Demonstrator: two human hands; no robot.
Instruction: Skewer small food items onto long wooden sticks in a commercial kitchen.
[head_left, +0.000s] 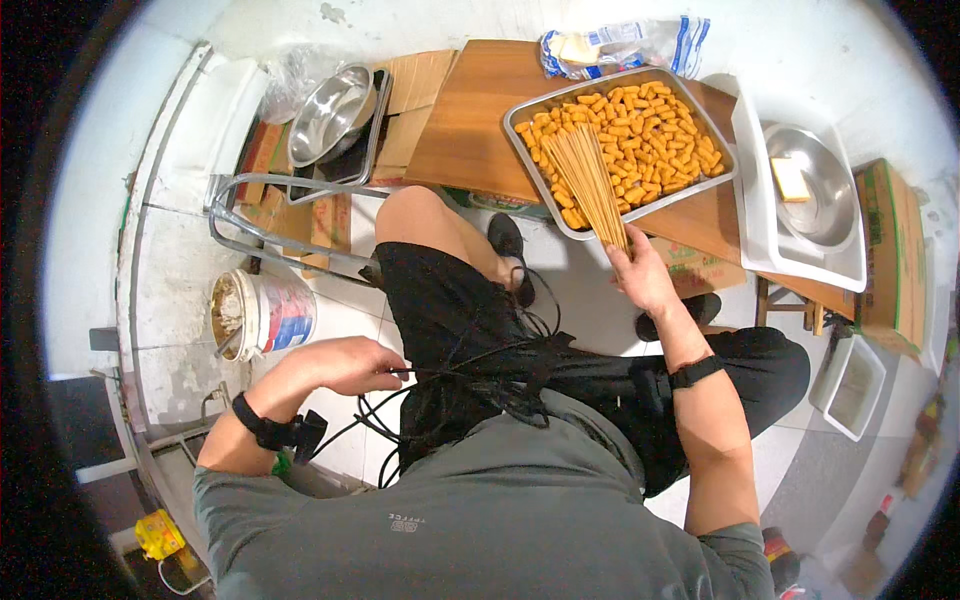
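My right hand (639, 271) grips the lower end of a thick bundle of thin wooden skewers (589, 184). The skewers fan out over the near left part of a metal tray (651, 204), their far ends lying above the food. Many short, orange-brown food pieces (652, 139), sausage-like in shape, are spread across the tray. Low on the left, beside my thigh, my left hand (352, 366) pinches a black cable (450, 370) between thumb and fingers. More of this cable lies in loose loops across my lap.
The tray rests on a wooden table (472, 112), with an opened plastic bag (626, 46) behind it. At right, a white tub (806, 268) holds a steel bowl (825, 206) with a yellow-white block (790, 180). Leftward are another steel bowl (330, 116), a metal chair frame (277, 180) and a bucket (281, 309).
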